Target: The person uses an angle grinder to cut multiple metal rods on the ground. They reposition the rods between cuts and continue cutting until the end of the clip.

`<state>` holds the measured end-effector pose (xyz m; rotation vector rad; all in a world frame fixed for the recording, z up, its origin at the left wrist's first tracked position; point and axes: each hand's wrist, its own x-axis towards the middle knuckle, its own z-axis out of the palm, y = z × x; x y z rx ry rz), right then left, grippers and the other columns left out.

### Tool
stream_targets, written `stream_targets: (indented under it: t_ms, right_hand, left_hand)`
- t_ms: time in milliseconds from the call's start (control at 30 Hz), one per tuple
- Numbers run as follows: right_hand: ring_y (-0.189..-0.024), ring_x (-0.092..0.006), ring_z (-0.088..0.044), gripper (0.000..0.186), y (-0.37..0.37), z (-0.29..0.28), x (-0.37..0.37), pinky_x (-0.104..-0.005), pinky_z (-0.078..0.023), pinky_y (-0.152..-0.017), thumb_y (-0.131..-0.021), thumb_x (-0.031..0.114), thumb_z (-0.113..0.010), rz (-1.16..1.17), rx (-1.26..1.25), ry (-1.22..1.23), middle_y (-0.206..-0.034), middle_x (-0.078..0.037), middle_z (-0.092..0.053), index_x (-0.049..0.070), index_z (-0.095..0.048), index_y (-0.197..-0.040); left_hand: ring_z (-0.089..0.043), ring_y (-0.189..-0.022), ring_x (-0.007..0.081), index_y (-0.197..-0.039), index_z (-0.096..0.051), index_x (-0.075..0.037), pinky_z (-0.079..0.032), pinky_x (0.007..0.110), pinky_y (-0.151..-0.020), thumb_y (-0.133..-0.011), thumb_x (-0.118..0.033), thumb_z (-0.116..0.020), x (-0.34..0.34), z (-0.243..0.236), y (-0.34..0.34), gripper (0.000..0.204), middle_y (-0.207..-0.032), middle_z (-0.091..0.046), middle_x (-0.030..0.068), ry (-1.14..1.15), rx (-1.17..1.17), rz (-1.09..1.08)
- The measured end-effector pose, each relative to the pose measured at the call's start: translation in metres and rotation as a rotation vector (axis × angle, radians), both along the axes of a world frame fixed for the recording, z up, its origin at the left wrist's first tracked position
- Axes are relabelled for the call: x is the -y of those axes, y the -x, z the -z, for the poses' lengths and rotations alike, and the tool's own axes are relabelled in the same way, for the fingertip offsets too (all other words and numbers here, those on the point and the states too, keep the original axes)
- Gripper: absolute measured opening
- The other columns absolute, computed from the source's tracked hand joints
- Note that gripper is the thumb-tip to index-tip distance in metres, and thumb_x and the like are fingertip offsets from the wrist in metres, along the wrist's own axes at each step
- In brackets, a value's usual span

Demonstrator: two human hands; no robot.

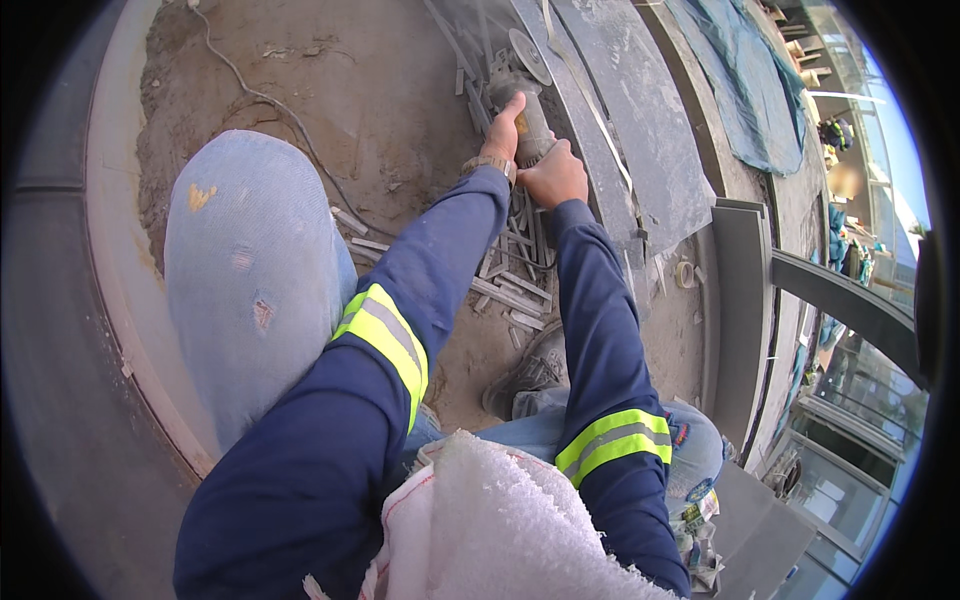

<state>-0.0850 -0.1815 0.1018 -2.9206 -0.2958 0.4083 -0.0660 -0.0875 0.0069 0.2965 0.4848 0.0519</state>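
Observation:
Both of my hands are on a dusty angle grinder (533,120) at the top middle. My left hand (503,133) wraps round its body near the head, thumb on top; the other fingers are mostly hidden. My right hand (557,176) is closed round the rear end of the grinder. The round cutting disc (530,56) stands tilted at the left edge of a grey slab (640,110); whether it touches the slab I cannot tell. Along the slab lies a thin pale strip (590,100).
Narrow offcuts (512,290) lie heaped on the dusty ground below my hands. A grey cable (270,100) runs over the dirt at left. A roll of tape (684,275) sits beside a grey metal frame (740,320). Blue sheeting (745,90) lies beyond the slab.

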Motion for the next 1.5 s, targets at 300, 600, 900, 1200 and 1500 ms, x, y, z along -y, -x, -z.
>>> stream_targets:
  t_ms: [300, 600, 900, 1200, 1500]
  right_hand:
    - [-0.107, -0.0412, -0.066, 0.083, 0.007, -0.002, 0.002, -0.0459, -0.053, -0.093, -0.064, 0.046, -0.083, -0.012, 0.040, -0.002, -0.111, -0.028, -0.067, -0.003, -0.051, -0.122]
    - [-0.105, -0.0424, -0.066, 0.083, 0.000, 0.005, -0.007, -0.0464, -0.053, -0.092, -0.062, 0.045, -0.084, -0.041, 0.026, 0.021, -0.110, -0.029, -0.067, -0.004, -0.051, -0.120]
    - [-0.108, -0.0400, -0.066, 0.084, -0.010, 0.000, -0.012, -0.0454, -0.052, -0.093, -0.064, 0.047, -0.082, -0.010, -0.026, 0.020, -0.114, -0.026, -0.067, -0.002, -0.050, -0.124]
    - [-0.108, -0.0384, -0.066, 0.087, -0.018, 0.004, -0.022, -0.0436, -0.053, -0.093, -0.064, 0.045, -0.082, -0.021, -0.014, 0.015, -0.114, -0.025, -0.067, -0.002, -0.049, -0.129]
    - [-0.109, -0.0390, -0.066, 0.085, -0.012, 0.002, -0.010, -0.0433, -0.052, -0.095, -0.063, 0.042, -0.083, 0.006, -0.024, -0.028, -0.114, -0.026, -0.067, -0.004, -0.051, -0.127]
  left_hand:
    - [-0.067, -0.067, 0.0289, -0.095, -0.062, -0.005, -0.057, 0.043, -0.064, -0.090, -0.058, -0.061, 0.008, -0.001, 0.006, 0.054, -0.081, -0.067, 0.0157, -0.002, 0.011, 0.018]
    - [-0.066, -0.067, 0.0277, -0.096, -0.063, -0.006, -0.056, 0.042, -0.064, -0.088, -0.059, -0.063, -0.002, 0.017, -0.006, 0.054, -0.081, -0.066, 0.0135, -0.061, -0.066, -0.001]
    - [-0.067, -0.072, 0.0297, -0.102, -0.062, -0.006, -0.057, 0.043, -0.066, -0.088, -0.057, -0.065, -0.010, 0.000, -0.008, 0.054, -0.085, -0.067, 0.0157, 0.013, -0.021, 0.026]
    - [-0.067, -0.075, 0.0309, -0.104, -0.060, -0.007, -0.057, 0.046, -0.068, -0.091, -0.053, -0.064, -0.023, 0.022, -0.026, 0.048, -0.089, -0.066, 0.0131, -0.027, 0.016, -0.010]
    - [-0.068, -0.077, 0.0327, -0.112, -0.059, -0.004, -0.058, 0.048, -0.070, -0.092, -0.053, -0.062, -0.012, 0.005, -0.013, 0.052, -0.093, -0.066, 0.0161, -0.016, -0.001, 0.021]
